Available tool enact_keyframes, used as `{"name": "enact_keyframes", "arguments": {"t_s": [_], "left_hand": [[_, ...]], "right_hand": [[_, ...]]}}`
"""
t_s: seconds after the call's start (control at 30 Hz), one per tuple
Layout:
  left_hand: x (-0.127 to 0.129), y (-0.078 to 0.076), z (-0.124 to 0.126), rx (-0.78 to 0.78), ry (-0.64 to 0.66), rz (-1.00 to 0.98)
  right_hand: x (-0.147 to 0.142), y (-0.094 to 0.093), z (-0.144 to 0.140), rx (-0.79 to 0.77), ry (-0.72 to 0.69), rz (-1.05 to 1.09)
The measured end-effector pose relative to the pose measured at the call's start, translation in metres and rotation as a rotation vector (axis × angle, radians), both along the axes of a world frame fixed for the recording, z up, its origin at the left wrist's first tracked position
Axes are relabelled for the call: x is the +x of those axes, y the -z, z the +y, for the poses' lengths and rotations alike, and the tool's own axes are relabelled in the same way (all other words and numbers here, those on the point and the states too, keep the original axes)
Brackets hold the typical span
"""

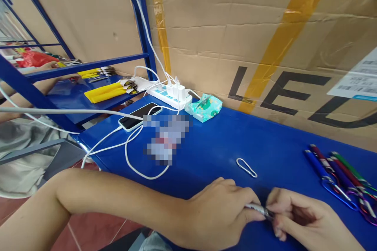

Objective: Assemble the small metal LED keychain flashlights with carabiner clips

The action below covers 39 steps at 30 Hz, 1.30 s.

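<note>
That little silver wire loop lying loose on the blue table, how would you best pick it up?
Pinch the silver wire loop across its two long sides near the middle, coming straight down from above. It lies flat on the blue table, slim and elongated, with bare surface all round it, apart from the left hand and the right hand, so likely nothing blocks the fingers.

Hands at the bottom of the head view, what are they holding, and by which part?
A small silver pen-like piece, pinched between both hands: left hand grips one end, right hand the other.

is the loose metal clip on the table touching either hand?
No: the metal clip lies alone on the blue table, apart from the left hand and right hand, which together pinch a small pen-like piece.
</note>
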<state>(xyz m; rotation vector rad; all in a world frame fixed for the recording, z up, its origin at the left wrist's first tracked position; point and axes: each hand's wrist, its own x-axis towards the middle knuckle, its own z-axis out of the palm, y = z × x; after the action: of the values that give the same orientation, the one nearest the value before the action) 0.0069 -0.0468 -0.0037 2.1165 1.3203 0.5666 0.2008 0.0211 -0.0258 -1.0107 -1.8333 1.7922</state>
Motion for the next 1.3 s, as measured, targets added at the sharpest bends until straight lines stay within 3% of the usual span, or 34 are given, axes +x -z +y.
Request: {"name": "enact_keyframes", "arguments": {"t_s": [0.27,0.57,0.83,0.9,1.07,1.17,1.3], "left_hand": [[0.006,0.005,0.009,-0.016,0.007,-0.032],[0.0,0.005,0.011,-0.049,0.074,-0.017],[-0.005,0.017,0.011,0.144,0.14,-0.036],[-0.005,0.019,0.011,0.162,0.125,-0.035],[-0.005,0.012,0.012,0.013,0.06,-0.091],[-0.004,0.01,0.013,0.035,0.036,-0.119],[-0.002,0.011,0.013,0.049,0.026,-0.151]], "right_hand": [[-0.005,-0.002,0.0,0.067,0.042,0.046],[-0.006,-0.009,0.001,0.036,-0.01,-0.025],[-0.008,-0.009,0.001,0.097,-0.02,-0.059],[-0.007,-0.009,0.001,0.09,-0.029,-0.068],[-0.009,-0.009,0.0,-0.002,0.008,-0.047],[-0.01,-0.01,-0.001,-0.065,0.046,-0.008],[-0.008,-0.008,-0.003,-0.011,0.089,0.084]]}}
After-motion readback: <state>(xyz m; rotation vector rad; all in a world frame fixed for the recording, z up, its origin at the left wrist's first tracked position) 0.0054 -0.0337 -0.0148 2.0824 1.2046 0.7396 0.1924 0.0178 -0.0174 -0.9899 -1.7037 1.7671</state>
